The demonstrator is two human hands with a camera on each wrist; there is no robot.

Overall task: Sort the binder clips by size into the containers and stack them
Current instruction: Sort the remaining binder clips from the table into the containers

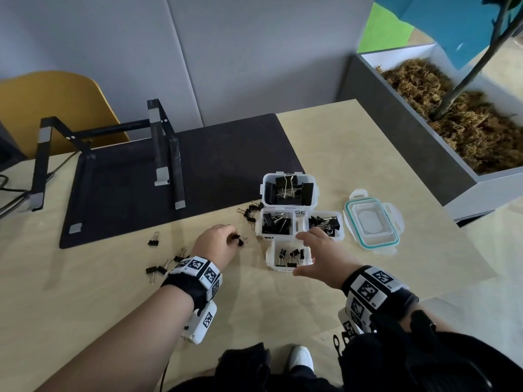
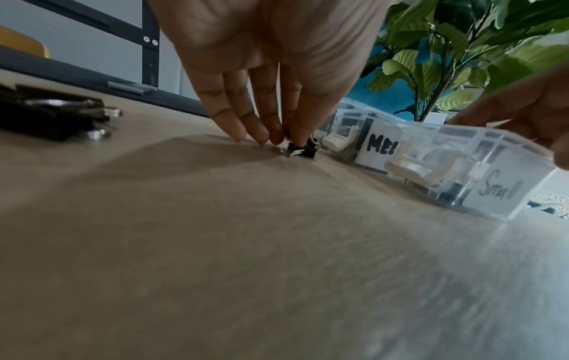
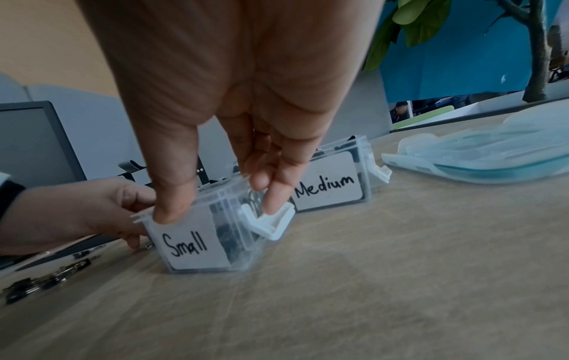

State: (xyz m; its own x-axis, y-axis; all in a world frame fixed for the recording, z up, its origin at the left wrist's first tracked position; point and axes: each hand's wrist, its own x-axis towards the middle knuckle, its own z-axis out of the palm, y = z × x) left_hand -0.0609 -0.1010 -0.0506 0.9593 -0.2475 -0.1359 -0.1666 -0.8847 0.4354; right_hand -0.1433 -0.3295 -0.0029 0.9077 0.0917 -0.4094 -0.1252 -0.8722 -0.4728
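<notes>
Binder clip (image 2: 303, 149) on the bench (image 1: 353, 154), left of the Small container (image 3: 197, 240) — my left hand (image 1: 216, 240) pinches it at its fingertips to lift it. My right hand (image 1: 317, 254) grips that container's rim, steadying it for the drop.

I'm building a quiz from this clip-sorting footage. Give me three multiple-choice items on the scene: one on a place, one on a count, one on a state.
1. Where does the clear lid lie?
A. right of the containers
B. on the black mat
C. on the Small container

2. How many open containers hold clips?
A. two
B. four
C. six

3. What is the left hand doing?
A. resting flat
B. pinching a binder clip
C. lifting the lid

Answers:
1 A, the lid lies on the table right of the group.
2 B, the head view shows four.
3 B, its fingertips close on a clip on the table.
</notes>
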